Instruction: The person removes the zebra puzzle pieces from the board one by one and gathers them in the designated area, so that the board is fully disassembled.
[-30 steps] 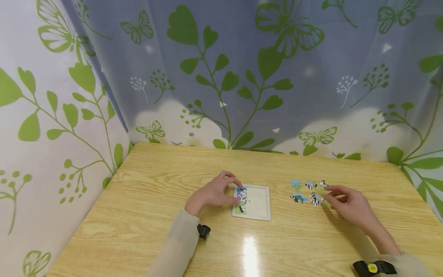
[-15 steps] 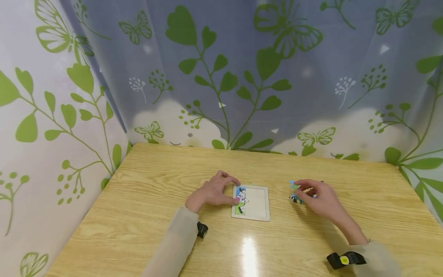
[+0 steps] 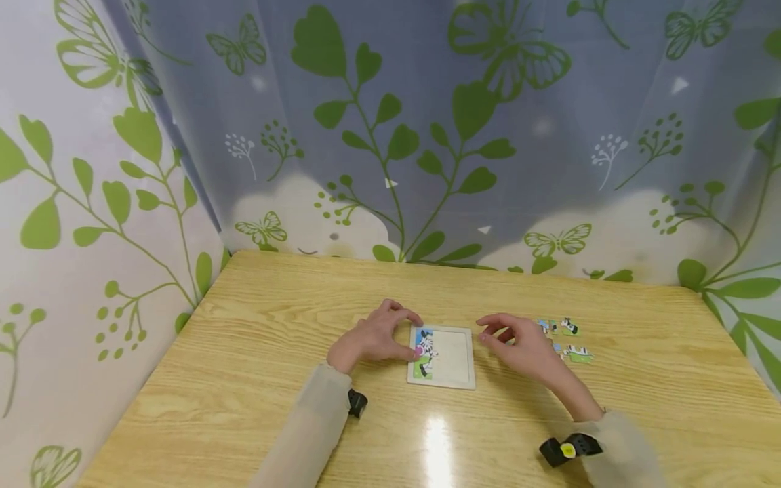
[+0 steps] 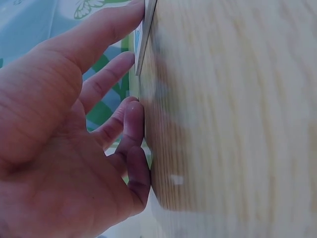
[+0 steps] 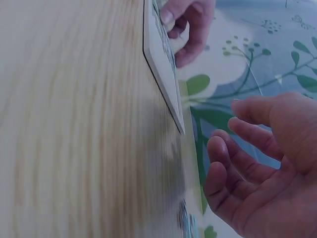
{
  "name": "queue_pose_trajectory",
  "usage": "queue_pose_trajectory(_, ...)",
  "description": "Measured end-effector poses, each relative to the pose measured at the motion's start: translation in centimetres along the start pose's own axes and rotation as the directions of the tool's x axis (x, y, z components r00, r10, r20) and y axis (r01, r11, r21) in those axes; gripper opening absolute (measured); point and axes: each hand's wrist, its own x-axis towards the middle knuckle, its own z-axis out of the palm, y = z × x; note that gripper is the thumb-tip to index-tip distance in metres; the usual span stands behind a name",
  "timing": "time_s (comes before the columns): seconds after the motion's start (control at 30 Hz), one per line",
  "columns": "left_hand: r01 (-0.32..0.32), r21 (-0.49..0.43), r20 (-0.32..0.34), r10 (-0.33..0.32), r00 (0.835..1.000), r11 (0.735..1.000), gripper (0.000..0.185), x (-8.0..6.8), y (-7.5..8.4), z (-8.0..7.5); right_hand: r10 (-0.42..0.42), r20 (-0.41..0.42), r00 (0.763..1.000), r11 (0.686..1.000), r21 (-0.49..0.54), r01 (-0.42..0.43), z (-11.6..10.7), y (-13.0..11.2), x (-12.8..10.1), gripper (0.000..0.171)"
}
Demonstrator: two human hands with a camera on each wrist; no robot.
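A small white puzzle tray (image 3: 454, 356) lies on the wooden table (image 3: 262, 379), with zebra-picture pieces (image 3: 426, 351) fitted along its left side. My left hand (image 3: 405, 335) rests at the tray's left edge, with the thumb and index fingertip touching its frame (image 4: 146, 29). My right hand (image 3: 497, 332) hovers just right of the tray, fingers loosely curled. In the right wrist view nothing shows between the fingers of this hand (image 5: 230, 126), and the tray (image 5: 163, 59) lies ahead of it. Loose pieces (image 3: 567, 339) lie on the table behind the right hand.
A curtain printed with green leaves and butterflies (image 3: 427, 135) closes the table's far side and left side. Bare tabletop stretches left of the tray and toward the near edge. A black band sits on each wrist (image 3: 356, 403), (image 3: 570, 449).
My right hand has moved left from the loose pieces to just beside the tray. Fewer loose pieces show now. The left hand has stayed at the tray's left edge.
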Motion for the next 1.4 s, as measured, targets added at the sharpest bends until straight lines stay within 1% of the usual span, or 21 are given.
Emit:
queue_pose_trajectory(0.3, 0.04, -0.015, 0.002, -0.04, 0.999, 0.999, 0.052, 0.2, 0.2, -0.1, 0.002, 0.057, 0.998, 1.0, 0.028, -0.004, 2.1, -1.9, 1.1, 0.027)
queue_pose_trajectory(0.53, 0.043, -0.029, 0.001, -0.043, 0.999, 0.999, 0.052, 0.5, 0.0, 0.0, 0.006, 0.093, 0.996, 0.999, 0.031, -0.009, 3.4, -2.6, 1.8, 0.022)
queue_pose_trajectory(0.67, 0.051, -0.027, 0.007, -0.05, 0.999, 0.998, 0.053, 0.6, 0.0, 0.1, 0.007, 0.111, 0.994, 1.0, 0.016, -0.009, 4.1, -2.7, 2.2, 0.02)
queue_pose_trajectory(0.87, 0.056, -0.013, 0.014, -0.056, 0.998, 0.998, 0.054, 0.7, -0.1, 0.1, 0.007, 0.104, 0.995, 1.0, -0.011, -0.006, 4.9, -2.7, 2.8, 0.016)
queue_pose_trajectory(1.13, 0.048, -0.028, 0.015, -0.048, 0.999, 0.998, 0.054, 0.6, -0.1, 0.0, 0.01, 0.073, 0.997, 0.999, -0.034, -0.007, 5.8, -2.8, 3.4, 0.01)
queue_pose_trajectory(1.23, 0.05, -0.034, 0.014, -0.05, 0.999, 0.998, 0.054, 0.6, 0.0, 0.0, 0.033, 0.065, 0.997, 0.998, -0.061, -0.029, 6.1, -3.0, 3.6, 0.009)
queue_pose_trajectory(1.4, 0.05, -0.034, 0.008, -0.05, 0.999, 0.998, 0.053, 0.5, 0.0, 0.0, 0.1, 0.053, 0.994, 0.991, -0.093, -0.094, 6.4, -3.6, 3.7, 0.008)
